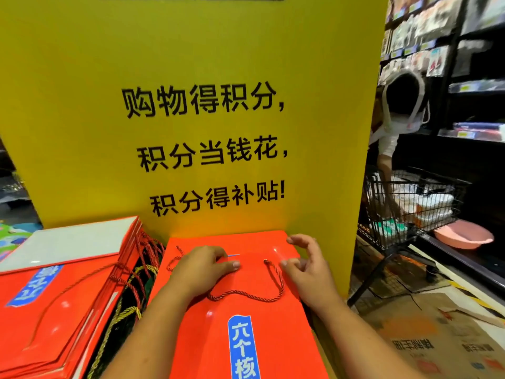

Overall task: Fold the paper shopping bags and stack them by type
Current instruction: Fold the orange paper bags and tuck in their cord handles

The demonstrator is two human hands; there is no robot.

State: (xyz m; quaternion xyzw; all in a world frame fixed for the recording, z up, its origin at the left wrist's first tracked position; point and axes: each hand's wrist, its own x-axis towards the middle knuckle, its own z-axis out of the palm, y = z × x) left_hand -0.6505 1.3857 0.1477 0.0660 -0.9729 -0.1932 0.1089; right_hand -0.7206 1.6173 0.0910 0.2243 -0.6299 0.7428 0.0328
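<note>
Hands: two, both mine, on the far half of the front bag.
Red paper bags: one front bag [281, 332] lying flat under my hands, its far edge against the foot of the sign; beside it on my left, a stack of red bags [54, 296], several deep. I cannot count the layers exactly.
What carries them: hidden beneath the bags.
Rope handles: one red rope handle [246, 295] lies in a loop on the front bag between my wrists. More red cords bunch at the stack's near side, and one gold cord [128, 313] runs down the dark gap between stack and front bag.
Blue labels: two. The front label [243, 348] reads 六个核 in white and is cut off by the bottom edge. The stack's label [35, 285] is turned sideways and too skewed to read.
Yellow sign [191, 77]: one, upright behind the bags, with three black lines: 购物得积分, / 积分当钱花, / 积分得补贴!
Left hand [202, 266]: palm down, fingers [232, 265] straight and together, pressing the bag flat just left of the handle's eyelet.
Right hand [306, 269]: at the bag's far right corner, fingers [295, 239] loosely curled and apart, holding nothing, thumb just right of the eyelet.
Right of the sign: one person [393, 127] reaching into one wire shopping cart [410, 209], one pink basin [464, 236] beside it, dark shelves [478, 86] of blurred goods, and flattened cardboard [437, 337] on the floor.
</note>
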